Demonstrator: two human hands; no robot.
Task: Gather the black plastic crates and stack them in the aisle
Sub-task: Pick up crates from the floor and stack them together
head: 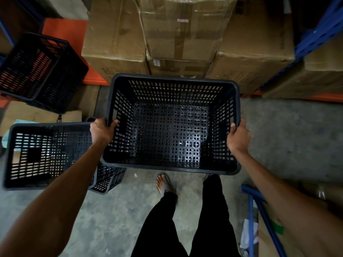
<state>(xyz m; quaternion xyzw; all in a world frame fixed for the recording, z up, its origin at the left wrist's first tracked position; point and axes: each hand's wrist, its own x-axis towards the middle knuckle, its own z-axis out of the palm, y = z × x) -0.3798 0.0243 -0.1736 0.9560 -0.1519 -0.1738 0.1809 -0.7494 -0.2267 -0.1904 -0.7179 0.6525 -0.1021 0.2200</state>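
I hold an empty black perforated plastic crate (172, 127) level in front of me, above the concrete floor. My left hand (101, 131) grips its left rim and my right hand (239, 136) grips its right rim. A second black crate (46, 154) stands on the floor at the lower left, just beside the held one, and seems to rest on another crate whose corner (109, 179) shows beneath it. A third black crate (39, 71) sits tilted on the orange shelf at the upper left.
Large cardboard boxes (176, 34) are stacked straight ahead against the rack. Blue rack posts (319, 32) rise at the right. A blue frame (259, 210) and a cardboard box (297, 229) sit at the lower right. My legs and sandalled foot (163, 183) stand on grey concrete (287, 136).
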